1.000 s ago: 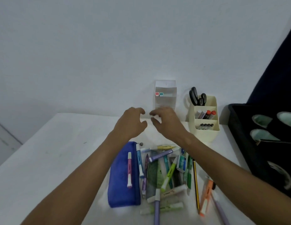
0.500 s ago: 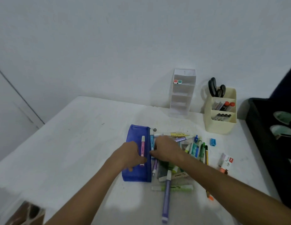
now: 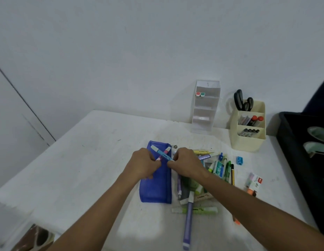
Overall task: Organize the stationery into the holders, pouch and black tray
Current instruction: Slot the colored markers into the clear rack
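Lying on the white worktop (image 3: pixel 88 160), the blue pouch (image 3: pixel 155 185) sits under both hands. The left hand (image 3: pixel 145 164) pinches a pink pen (image 3: pixel 164 153); the right hand (image 3: pixel 187 163) pinches a blue pen (image 3: pixel 160 153), the two crossing. Loose stationery (image 3: pixel 217 167) lies right of the pouch, then the cream holder (image 3: pixel 248 140) and black tray (image 3: pixel 291 142).

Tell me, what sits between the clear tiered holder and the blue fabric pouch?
In the head view, only bare white table separates the clear tiered holder from the blue fabric pouch.
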A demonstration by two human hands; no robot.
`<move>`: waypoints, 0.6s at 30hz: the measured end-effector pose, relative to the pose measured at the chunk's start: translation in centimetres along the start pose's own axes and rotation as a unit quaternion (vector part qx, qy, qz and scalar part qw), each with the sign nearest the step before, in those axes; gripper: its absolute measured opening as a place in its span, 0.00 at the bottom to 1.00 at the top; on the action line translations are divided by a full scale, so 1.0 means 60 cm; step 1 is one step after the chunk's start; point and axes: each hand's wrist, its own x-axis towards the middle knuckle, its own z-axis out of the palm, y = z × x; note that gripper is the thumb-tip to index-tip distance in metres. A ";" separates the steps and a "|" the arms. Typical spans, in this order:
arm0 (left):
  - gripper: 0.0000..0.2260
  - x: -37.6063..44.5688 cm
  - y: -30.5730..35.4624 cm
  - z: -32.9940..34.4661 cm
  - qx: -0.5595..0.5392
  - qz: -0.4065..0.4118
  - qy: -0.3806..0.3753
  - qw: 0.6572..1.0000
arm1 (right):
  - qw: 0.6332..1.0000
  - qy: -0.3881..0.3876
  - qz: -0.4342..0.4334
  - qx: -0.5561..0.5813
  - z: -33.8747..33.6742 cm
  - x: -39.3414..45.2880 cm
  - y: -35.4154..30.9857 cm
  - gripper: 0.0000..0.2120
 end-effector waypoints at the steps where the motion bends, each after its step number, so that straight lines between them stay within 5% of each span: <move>1: 0.14 0.003 0.004 -0.008 -0.004 0.014 0.025 1.000 | 1.000 0.009 -0.006 0.013 -0.009 0.002 -0.002 0.09; 10: 0.10 0.027 0.112 -0.111 -0.034 0.167 0.219 0.961 | 0.960 0.207 -0.089 0.168 -0.152 0.022 -0.006 0.10; 18: 0.10 0.041 0.261 -0.179 -0.012 0.296 0.304 0.905 | 0.892 0.381 -0.140 0.199 -0.295 0.032 -0.017 0.09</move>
